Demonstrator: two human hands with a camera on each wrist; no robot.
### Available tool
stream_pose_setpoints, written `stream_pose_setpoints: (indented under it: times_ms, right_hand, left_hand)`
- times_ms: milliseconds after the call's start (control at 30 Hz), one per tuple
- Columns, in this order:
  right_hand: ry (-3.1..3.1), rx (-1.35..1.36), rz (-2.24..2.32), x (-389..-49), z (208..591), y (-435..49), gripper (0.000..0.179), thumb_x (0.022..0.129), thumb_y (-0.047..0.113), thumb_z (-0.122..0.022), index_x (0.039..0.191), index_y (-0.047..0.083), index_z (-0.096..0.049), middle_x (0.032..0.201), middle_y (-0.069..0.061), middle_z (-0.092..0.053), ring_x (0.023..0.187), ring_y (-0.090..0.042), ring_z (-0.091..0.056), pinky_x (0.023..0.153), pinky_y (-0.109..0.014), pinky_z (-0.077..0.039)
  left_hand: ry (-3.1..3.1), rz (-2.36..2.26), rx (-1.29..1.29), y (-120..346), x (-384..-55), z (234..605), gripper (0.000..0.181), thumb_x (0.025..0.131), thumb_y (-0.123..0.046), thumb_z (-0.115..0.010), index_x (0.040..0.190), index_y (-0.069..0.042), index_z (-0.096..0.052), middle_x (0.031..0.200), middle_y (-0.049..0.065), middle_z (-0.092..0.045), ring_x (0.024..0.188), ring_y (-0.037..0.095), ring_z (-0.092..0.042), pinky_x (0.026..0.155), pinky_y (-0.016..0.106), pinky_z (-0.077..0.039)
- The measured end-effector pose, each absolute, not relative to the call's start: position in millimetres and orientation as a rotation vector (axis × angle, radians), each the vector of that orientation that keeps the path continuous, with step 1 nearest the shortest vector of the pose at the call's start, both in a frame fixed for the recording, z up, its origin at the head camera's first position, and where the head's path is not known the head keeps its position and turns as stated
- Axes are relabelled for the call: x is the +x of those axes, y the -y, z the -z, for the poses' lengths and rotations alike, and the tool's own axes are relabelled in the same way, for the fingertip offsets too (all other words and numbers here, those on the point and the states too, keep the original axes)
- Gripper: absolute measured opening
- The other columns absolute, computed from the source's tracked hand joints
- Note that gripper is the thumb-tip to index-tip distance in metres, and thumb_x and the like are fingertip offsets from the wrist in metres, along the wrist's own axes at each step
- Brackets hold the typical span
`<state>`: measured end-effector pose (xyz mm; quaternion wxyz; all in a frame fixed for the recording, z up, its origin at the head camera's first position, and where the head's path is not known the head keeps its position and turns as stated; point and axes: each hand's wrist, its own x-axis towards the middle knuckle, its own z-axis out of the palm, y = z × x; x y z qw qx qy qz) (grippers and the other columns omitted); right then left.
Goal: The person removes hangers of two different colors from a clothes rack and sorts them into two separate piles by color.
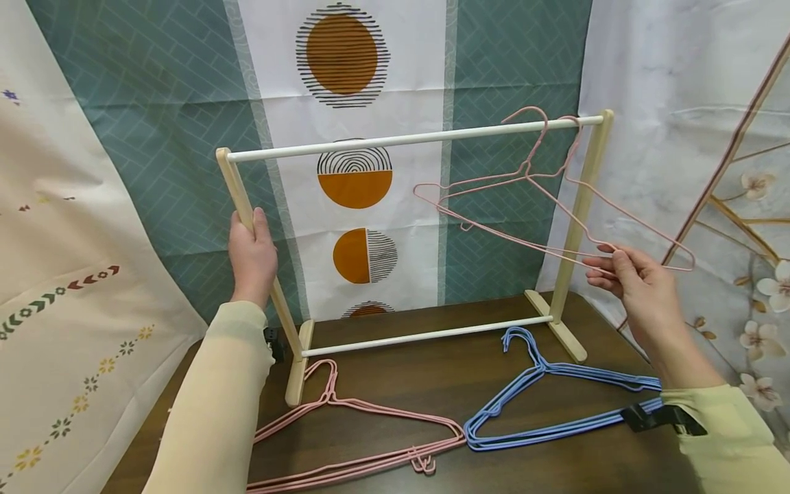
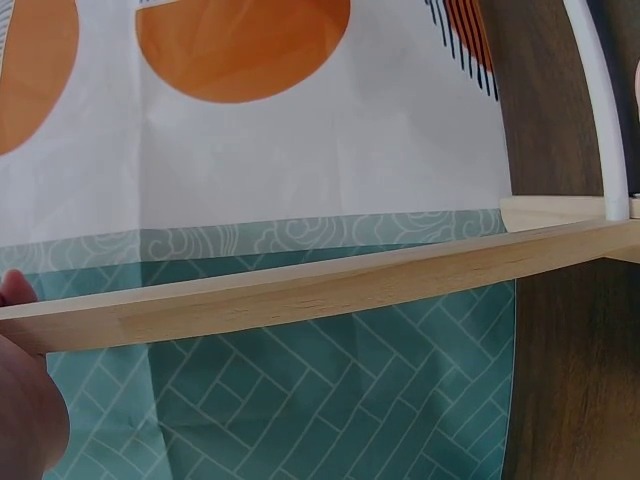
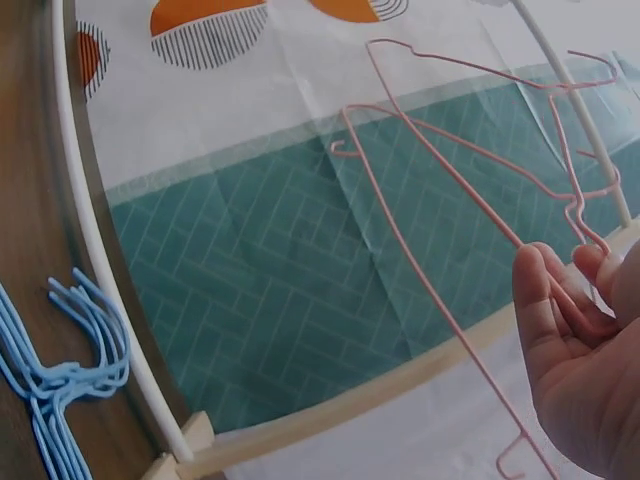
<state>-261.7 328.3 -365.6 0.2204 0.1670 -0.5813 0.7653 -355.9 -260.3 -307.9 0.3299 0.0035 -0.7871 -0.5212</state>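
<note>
My left hand grips the left wooden post of a small garment rack, a little below its top. In the left wrist view the post runs from that hand to the rack's foot. My right hand pinches a pink wire hanger by its right corner, thumb on top. This hanger's hook curves over the white top rail, toward the right end. Just beyond it, a second pink hanger hangs on the rail. Both hangers also show in the right wrist view, near my right hand.
On the dark wooden table lie stacked pink hangers at front left and stacked blue hangers at front right. A white lower bar joins the rack's feet. Patterned cloth hangs behind and on both sides.
</note>
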Motion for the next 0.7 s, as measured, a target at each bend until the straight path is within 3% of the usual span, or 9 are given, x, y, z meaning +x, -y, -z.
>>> stream_pose_setpoints:
  times_ms: [367,700]
  right_hand:
    - [1.619,0.528,-2.119,-249.1,372.7,-316.2,0.028,0.116,0.01,-0.054,0.136,-0.004,-0.068,0.109,-0.014,-0.082,0.088,-0.018,-0.082,0.081,-0.027,-0.063]
    - [1.828,0.541,-2.06,-247.1,398.1,-290.0,0.028,0.118,0.016,-0.052,0.135,0.005,-0.07,0.109,-0.007,-0.081,0.092,-0.015,-0.079,0.081,-0.025,-0.062]
  left_hand:
    - [2.066,1.357,0.014,259.0,-355.0,307.8,0.065,0.116,-0.06,-0.035,0.156,-0.01,-0.042,0.095,0.005,-0.047,0.074,0.019,-0.052,0.066,0.031,-0.047]
    - [2.059,1.368,0.016,257.3,-357.0,305.5,0.063,0.117,-0.059,-0.037,0.156,-0.011,-0.042,0.096,0.004,-0.046,0.076,0.019,-0.052,0.07,0.033,-0.047]
